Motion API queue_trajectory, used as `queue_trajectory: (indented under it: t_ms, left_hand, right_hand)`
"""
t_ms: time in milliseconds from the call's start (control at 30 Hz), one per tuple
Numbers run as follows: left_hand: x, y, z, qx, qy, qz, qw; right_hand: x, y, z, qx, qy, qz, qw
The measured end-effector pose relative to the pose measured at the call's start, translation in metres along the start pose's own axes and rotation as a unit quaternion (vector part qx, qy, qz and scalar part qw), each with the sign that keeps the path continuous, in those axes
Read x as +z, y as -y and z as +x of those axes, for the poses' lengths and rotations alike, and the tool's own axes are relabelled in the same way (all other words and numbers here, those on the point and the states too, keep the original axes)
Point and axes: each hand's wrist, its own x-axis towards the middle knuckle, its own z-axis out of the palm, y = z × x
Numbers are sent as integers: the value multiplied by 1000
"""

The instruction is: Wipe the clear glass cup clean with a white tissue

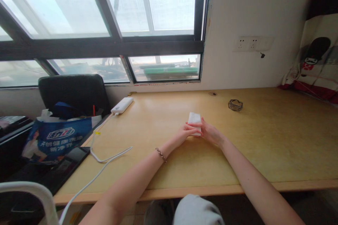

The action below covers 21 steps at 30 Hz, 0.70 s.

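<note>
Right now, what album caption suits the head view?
Left hand and right hand hold a white object over a table.

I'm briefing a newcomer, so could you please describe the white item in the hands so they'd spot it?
Find the pale table below the window, then the left hand and right hand meeting near its middle. They hold the small white rectangular item; the white device at the table's left edge has a cable, this shows none.

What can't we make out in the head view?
All in the head view:
White item: partly covered by left hand.
Blue bag: contents mostly hidden by its front.
White cable: far end cut off by bottom edge.
Window: outdoors washed out by glare.
</note>
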Motion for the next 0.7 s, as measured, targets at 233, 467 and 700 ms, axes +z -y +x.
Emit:
queue_trajectory:
  t_ms: [233,467,700]
  left_hand:
    - [4,-4,-4,-19,33,29,999]
    - [6,-9,-7,-22,44,36,998]
    - [8,-12,-6,-39,41,3,998]
  right_hand:
    - [-12,-2,2,-28,-82,16,996]
    - [-18,1,2,-37,-98,24,994]
    - [-22,4,1,-53,-94,75,991]
